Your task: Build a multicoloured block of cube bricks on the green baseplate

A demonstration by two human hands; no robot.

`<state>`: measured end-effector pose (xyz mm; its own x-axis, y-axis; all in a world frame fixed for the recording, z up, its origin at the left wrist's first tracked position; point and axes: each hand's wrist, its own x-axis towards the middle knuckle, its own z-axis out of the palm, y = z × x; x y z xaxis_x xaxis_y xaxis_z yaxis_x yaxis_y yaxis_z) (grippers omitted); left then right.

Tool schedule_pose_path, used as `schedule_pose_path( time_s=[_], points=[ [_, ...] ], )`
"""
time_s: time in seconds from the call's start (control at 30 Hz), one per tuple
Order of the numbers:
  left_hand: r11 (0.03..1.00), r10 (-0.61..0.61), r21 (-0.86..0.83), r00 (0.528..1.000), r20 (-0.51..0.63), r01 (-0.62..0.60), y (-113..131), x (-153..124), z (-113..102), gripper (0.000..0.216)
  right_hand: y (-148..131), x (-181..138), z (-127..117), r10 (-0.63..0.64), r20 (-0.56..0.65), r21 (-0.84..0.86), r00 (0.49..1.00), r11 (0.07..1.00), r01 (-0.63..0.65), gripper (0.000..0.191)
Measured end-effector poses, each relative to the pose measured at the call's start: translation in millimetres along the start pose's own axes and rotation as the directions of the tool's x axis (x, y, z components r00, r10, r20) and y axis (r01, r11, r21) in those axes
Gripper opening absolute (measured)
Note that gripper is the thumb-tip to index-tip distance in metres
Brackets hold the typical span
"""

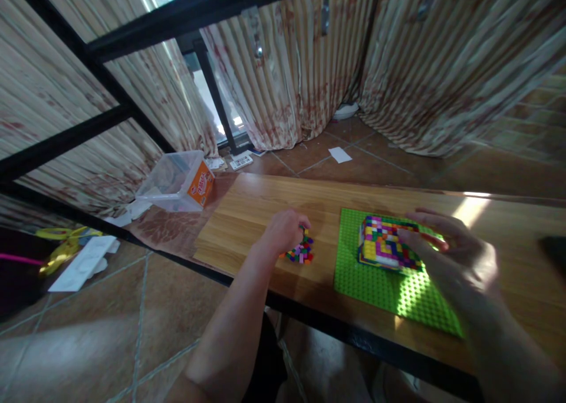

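My left hand (287,229) is over a small pile of loose toy bricks (303,253) on the wooden table. Its fingers curl down at the pile's far side, and what they pinch is hidden. A multicoloured block of toy bricks (382,244), built in a rectangle, stands on a green baseplate (367,288). At the right end of this block, my right hand (464,250) reaches in with thumb and fingers apart. The thumb is over the block's top; whether it touches cannot be made out. No brick shows between these fingers.
The wooden table (247,205) has a dark front edge. On the floor beyond its left end is a clear plastic bin (172,182) with an orange label. A dark object (555,253) lies at the far right. Curtains (283,79) hang behind black metal bars.
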<state>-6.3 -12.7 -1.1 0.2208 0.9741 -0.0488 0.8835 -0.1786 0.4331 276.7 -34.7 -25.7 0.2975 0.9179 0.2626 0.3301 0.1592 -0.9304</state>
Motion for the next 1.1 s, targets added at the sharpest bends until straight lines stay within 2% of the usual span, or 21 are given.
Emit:
schedule_pose_path(
  time_s=[0.23, 0.5, 0.7, 0.83, 0.9, 0.97, 1.03, 1.1],
  points=[
    [1.000, 0.028, 0.015, 0.999, 0.025, -0.028, 6.9, 0.4, 5.0, 0.026, -2.0, -3.4, 2.6, -0.065, -0.017, 0.039, 0.998, 0.997, 0.066, 0.027],
    [1.000, 0.030, -0.001, 0.999, 0.041, -0.030, 14.4, 0.2, 5.1, 0.021, -7.2, -3.2, 2.9, -0.104, -0.005, -0.014, 0.995, 0.994, 0.104, 0.025],
    [1.000, 0.005, 0.003, 1.000, 0.020, -0.006, 20.1, 1.0, 8.7, 0.010, 2.9, -1.3, 3.9, -0.173, 0.015, -0.052, 0.985, 0.983, 0.174, 0.024],
    [1.000, 0.018, -0.008, 1.000, -0.013, -0.019, 22.0, 2.9, 10.2, 0.012, 3.8, -0.3, 5.2, -0.236, -0.013, -0.031, 0.972, 0.971, 0.236, 0.021],
    [0.993, 0.035, -0.108, 0.998, -0.051, -0.041, 26.3, 3.7, 10.4, 0.014, -2.8, -1.5, 5.1, -0.277, -0.042, -0.049, 0.960, 0.960, 0.275, 0.017],
    [0.955, 0.055, -0.286, 0.994, -0.089, -0.079, 33.9, 4.1, 12.0, 0.013, -11.7, -4.4, 5.3, -0.321, -0.063, -0.082, 0.945, 0.945, 0.315, 0.012],
    [0.852, 0.062, -0.512, 0.992, -0.110, -0.110, 44.2, 4.2, 16.1, 0.010, -19.9, -9.1, 6.5, -0.359, -0.065, -0.098, 0.931, 0.931, 0.352, 0.007],
    [0.682, 0.042, -0.725, 0.995, -0.093, -0.096, 55.7, 4.1, 21.1, 0.006, -25.8, -15.2, 8.8, -0.389, -0.010, -0.110, 0.921, 0.916, 0.386, 0.006]
  ],
)
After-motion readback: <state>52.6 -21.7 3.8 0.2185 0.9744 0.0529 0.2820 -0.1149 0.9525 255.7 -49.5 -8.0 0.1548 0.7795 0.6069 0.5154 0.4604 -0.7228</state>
